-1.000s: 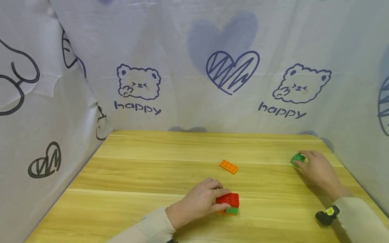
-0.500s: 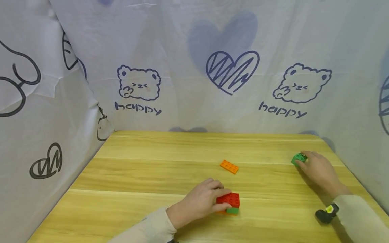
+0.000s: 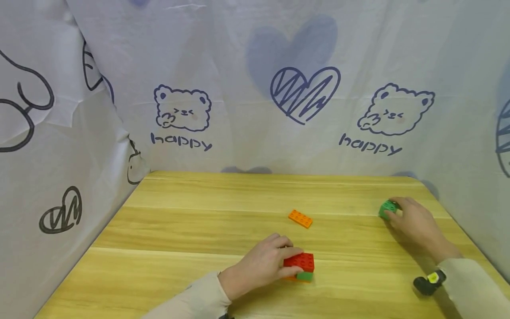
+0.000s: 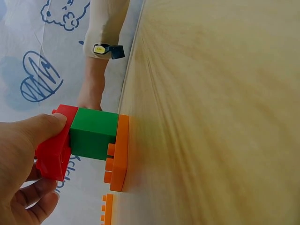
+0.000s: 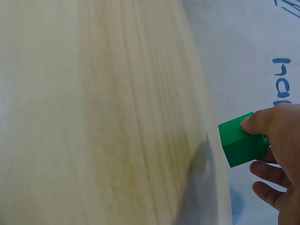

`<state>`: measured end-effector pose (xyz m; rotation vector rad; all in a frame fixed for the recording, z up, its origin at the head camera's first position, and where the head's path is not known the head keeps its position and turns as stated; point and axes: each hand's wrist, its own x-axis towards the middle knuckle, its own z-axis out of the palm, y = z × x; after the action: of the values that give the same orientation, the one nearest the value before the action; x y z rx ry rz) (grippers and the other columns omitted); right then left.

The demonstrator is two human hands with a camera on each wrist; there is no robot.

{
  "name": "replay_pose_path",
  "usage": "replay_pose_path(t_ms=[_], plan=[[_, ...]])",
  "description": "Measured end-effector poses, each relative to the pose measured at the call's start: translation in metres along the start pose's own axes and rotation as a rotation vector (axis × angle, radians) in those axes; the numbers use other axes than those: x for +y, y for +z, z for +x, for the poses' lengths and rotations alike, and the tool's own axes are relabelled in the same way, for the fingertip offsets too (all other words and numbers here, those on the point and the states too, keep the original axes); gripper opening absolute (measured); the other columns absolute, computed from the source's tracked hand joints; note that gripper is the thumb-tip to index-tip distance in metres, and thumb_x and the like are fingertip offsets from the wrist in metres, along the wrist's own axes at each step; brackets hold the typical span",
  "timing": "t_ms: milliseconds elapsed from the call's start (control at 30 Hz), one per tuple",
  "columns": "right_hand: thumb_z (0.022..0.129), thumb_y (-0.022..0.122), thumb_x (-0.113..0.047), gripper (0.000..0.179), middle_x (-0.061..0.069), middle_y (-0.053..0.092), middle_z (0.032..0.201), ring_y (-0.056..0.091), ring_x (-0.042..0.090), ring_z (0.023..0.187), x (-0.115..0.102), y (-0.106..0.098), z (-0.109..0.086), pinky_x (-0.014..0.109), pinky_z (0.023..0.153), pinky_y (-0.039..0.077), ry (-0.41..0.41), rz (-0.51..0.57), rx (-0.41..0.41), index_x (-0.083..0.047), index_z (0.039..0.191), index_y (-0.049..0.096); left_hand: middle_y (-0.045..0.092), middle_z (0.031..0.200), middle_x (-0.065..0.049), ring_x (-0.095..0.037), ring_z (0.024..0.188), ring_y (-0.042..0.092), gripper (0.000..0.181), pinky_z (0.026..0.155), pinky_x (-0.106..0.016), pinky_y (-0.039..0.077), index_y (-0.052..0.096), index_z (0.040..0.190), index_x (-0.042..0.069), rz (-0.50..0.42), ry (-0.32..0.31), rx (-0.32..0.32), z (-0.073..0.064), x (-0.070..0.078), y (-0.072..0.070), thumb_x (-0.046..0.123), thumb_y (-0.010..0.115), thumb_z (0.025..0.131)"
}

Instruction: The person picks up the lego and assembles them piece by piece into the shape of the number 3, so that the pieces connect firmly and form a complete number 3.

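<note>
My left hand [image 3: 260, 263] pinches a red toy building brick [image 3: 304, 262] between thumb and fingers. In the left wrist view that red brick [image 4: 58, 143] tops a stack: a green brick [image 4: 95, 133] sits under it, on an orange plate [image 4: 122, 154] at the bottom. The green brick covers only one end of the orange plate, leaving several studs bare. Toward the far right of the table, my right hand [image 3: 418, 223] pinches another green brick [image 3: 388, 209]. The right wrist view shows this green brick [image 5: 243, 140] with the thumb on its side.
A loose orange plate [image 3: 300, 219] with studs up lies on the wooden table [image 3: 179, 221], beyond the stack. Printed white cloth [image 3: 239, 133] hangs behind the table and along its sides. A black device [image 3: 428, 283] is strapped at the right wrist.
My right hand and the green brick shift only slightly, and the brick's tilt changes a little. The left hand stays on the red brick, and the stack keeps its place.
</note>
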<state>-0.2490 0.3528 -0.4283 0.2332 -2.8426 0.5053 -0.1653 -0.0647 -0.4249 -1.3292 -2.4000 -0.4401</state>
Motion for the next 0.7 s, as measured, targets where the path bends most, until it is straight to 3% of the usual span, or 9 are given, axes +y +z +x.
replay_pose_path(t_ms=[700], plan=[[0.092,0.069,-0.023,0.048,0.024,0.058,0.109,0.057,0.043,0.097,-0.041,-0.012,-0.008,0.061,0.080,0.046,-0.114,0.023,0.053,0.005,0.128,0.053,0.064,0.097,0.003,-0.009,0.084,0.053,0.041,0.075,-0.014,0.043,0.074,0.115,0.013,0.011,0.005,0.012,0.000,-0.001,0.002,0.044,0.073,0.087]])
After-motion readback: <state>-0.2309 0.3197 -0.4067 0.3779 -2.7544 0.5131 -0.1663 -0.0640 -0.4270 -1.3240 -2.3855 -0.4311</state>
